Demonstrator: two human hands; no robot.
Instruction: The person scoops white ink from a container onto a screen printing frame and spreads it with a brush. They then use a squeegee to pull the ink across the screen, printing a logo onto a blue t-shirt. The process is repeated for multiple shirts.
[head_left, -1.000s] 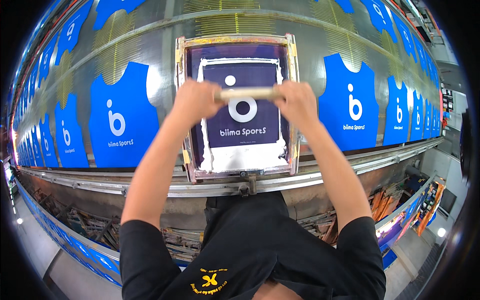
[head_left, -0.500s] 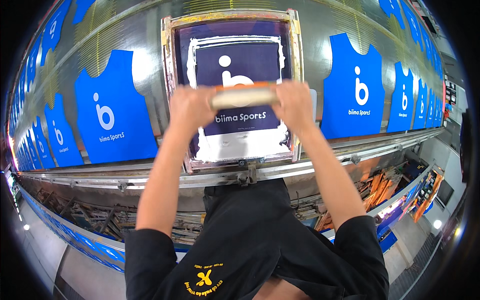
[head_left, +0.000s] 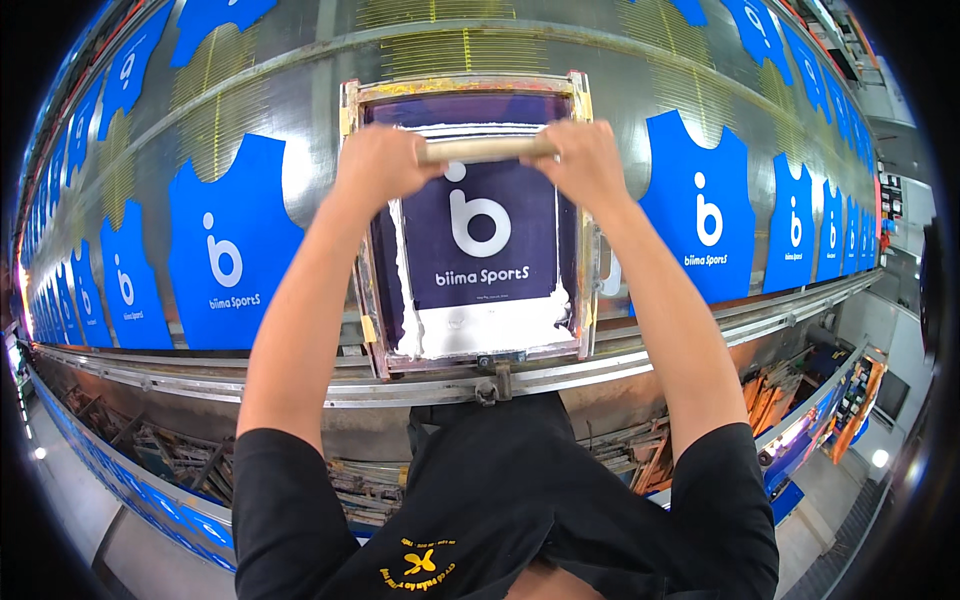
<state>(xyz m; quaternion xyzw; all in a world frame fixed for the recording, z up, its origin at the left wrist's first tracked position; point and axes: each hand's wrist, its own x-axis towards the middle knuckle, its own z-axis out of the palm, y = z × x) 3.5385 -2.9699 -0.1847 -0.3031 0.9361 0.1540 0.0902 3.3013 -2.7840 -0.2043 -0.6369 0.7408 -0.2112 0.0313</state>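
Both hands grip a squeegee (head_left: 484,149) by its pale wooden handle. My left hand (head_left: 385,165) is closed round its left end, my right hand (head_left: 585,165) round its right end. It spans the far part of a printing screen (head_left: 363,330), a stained frame with dark purple mesh. White ink (head_left: 480,328) lies thick along the mesh's near edge and in ridges down its sides. A white round-shaped logo (head_left: 480,225) with lettering under it shows in the mesh. What lies beneath the screen is hidden.
Blue shirt panels with white prints lie on the long table, one panel (head_left: 228,245) left of the screen and another (head_left: 700,215) to its right. A metal rail (head_left: 250,388) runs along the near edge. Below it, a shelf holds old wooden frames (head_left: 185,440).
My hands have pushed the squeegee away from me, from mid-screen to its far part. More of the logo now shows. The whole scene sits slightly lower in view.
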